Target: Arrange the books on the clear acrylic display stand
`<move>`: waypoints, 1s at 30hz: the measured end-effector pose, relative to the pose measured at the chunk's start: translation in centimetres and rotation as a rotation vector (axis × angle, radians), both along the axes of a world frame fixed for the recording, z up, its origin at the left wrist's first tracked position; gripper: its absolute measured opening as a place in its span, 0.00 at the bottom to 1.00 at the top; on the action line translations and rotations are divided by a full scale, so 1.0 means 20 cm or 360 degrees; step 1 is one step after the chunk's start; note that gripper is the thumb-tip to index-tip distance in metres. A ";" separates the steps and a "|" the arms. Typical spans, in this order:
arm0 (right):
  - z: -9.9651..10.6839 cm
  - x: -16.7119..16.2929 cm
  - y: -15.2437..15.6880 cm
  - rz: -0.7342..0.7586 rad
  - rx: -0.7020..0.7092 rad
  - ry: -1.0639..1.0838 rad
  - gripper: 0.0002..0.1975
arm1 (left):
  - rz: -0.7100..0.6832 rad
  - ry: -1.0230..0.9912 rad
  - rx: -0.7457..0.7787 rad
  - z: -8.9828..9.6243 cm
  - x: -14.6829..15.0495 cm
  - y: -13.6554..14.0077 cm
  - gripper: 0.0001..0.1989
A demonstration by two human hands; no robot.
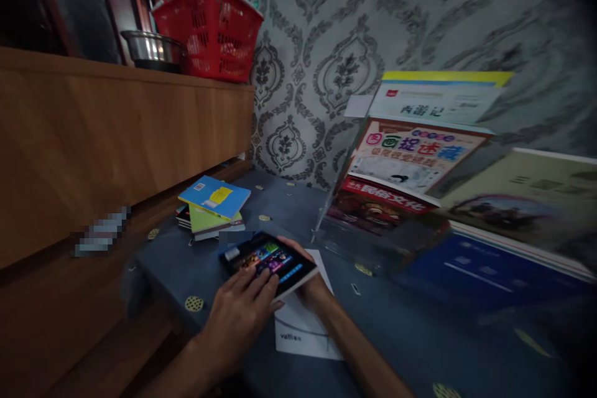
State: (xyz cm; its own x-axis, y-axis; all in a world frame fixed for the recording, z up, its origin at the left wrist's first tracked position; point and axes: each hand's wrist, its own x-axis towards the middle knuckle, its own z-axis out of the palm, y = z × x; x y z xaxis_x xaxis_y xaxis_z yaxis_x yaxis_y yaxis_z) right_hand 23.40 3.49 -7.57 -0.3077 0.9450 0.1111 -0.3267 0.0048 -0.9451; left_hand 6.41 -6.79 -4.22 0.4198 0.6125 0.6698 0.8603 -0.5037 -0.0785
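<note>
A dark-covered book (240, 255) with bright colour pictures on its front is held tilted above the table. My left hand (242, 308) grips its near edge, fingers laid over the cover and the thumb at the lower edge. My right hand (310, 277) is wrapped round the right side from behind, most of its fingers hidden by the book. Beneath lies a white printed sheet (303, 333), partly covered by the book and my right arm. Left of the book, a small stack has a blue book (217, 196) on top of a green one (208, 224).
On the right a clear display rack (321, 224) holds several books, among them a red one (382, 208) and a dark blue one (489, 273). A patterned cloth covers the table (186, 273). A wooden cabinet (125, 149) at left bears a metal pot (152, 46) and red basket (214, 31).
</note>
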 end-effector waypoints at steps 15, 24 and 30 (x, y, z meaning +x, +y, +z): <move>0.06 0.25 -0.22 -0.0236 0.0180 -0.0235 0.23 | -0.0296 -0.1477 -0.0335 0.59 0.05 0.27 0.13; 0.02 0.46 -0.57 -0.0259 -0.0281 -0.0894 0.32 | -0.0350 -0.1801 -0.1339 0.03 0.23 0.74 0.22; 0.18 0.57 -0.58 -0.0487 0.0043 -0.2116 0.20 | -0.0359 -0.0804 -0.0989 -0.18 0.19 0.69 0.15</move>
State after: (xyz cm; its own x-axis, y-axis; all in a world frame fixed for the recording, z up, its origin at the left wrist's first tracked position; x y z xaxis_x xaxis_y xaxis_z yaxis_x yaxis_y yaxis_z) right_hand 34.71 -8.10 -4.03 0.0236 0.9963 -0.0828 0.8386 -0.0648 -0.5408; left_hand 10.14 6.99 -7.78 0.3162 0.8702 0.3778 0.5906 -0.4922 0.6395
